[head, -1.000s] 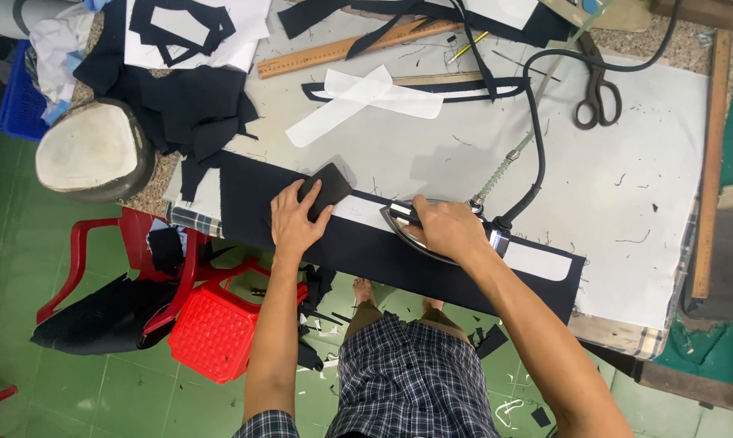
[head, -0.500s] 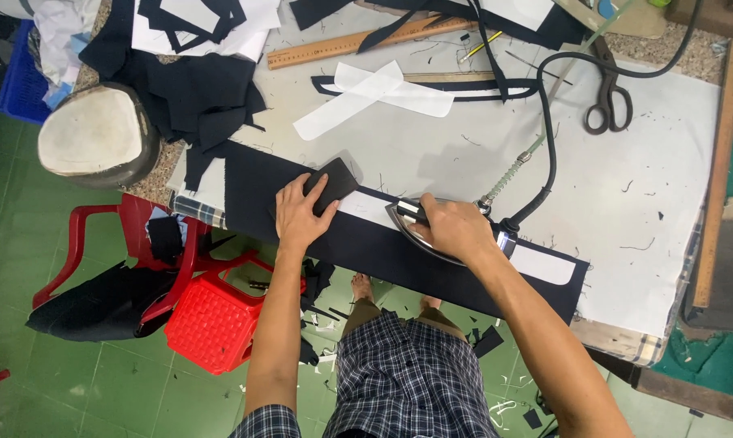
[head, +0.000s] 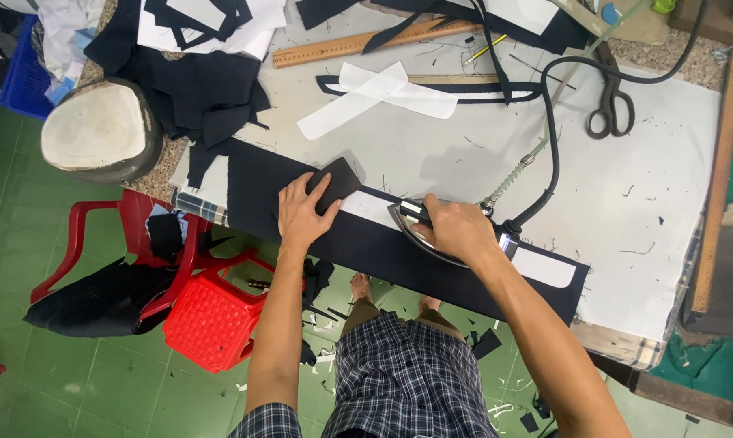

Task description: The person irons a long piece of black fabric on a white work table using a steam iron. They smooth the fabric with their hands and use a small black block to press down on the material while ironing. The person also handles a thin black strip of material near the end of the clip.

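While the right hand [head: 455,229] wraps its fingers around the steam iron [head: 419,227] on the long navy fabric strip [head: 366,243] along the tabletop's [head: 642,195] near edge, the left hand [head: 301,212] presses a dark flap [head: 334,182] flat, fingers spread.

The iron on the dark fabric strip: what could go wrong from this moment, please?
1. The left hand presses a folded black piece right ahead of the iron; its fingers could get burned.
2. The black cord loops across the table near the scissors and might drag them.
3. The dark strip hangs at the table edge and might slip.
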